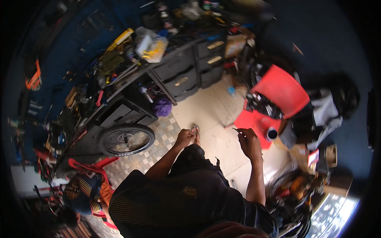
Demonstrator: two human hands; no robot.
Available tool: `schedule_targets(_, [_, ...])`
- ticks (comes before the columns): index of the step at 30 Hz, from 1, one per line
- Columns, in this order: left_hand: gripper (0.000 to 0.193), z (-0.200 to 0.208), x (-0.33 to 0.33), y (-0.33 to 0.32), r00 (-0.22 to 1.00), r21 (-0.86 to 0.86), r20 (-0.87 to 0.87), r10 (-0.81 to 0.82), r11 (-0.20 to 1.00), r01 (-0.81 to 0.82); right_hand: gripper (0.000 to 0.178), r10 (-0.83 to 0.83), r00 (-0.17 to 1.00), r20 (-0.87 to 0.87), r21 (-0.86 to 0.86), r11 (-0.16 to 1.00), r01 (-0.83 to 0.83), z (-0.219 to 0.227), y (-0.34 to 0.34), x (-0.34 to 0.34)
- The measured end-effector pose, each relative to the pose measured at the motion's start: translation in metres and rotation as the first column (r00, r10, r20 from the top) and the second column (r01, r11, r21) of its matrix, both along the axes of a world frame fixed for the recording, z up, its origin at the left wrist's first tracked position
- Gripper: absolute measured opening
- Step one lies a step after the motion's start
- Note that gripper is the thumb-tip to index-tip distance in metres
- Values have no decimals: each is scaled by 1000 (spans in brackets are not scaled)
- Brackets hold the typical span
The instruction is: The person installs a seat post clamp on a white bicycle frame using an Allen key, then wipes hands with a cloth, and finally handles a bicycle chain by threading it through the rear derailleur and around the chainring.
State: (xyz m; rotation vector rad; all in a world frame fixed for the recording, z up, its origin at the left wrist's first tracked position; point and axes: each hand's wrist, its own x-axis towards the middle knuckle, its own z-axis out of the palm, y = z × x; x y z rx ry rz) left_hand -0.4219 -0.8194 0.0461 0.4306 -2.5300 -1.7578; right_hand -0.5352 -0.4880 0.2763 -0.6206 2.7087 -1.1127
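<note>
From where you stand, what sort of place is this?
Probably a bicycle repair workshop: a spoked wheel with a chunky tyre is beside a long, dark workbench crowded with mixed clutter. Many smaller items are too blurred to name.

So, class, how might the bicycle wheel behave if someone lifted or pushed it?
The bicycle wheel is round, so probably apt to roll once upright. Its open, spoked middle suggests lightness for its size. Its dark tyre looks rubbery, so likely not slippery.
</note>
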Motion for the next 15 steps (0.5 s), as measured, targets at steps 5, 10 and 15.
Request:
schedule_targets(5, [26,43,-21,-106,968,-313,-78,237,916,-250,17,219,976,0,-74,973,-218,4,-157,-96])
schedule_targets(10, [44,149,-77,-228,828,-139,-226,513,824,-549,16,399,895,-200,-165,887,-432,21,-302,-169])
schedule_targets(15, [30,248,-122,-356,755,-586,-466,462,478,-654,13,427,816,-390,-131,851,-509,30,-411,-260])
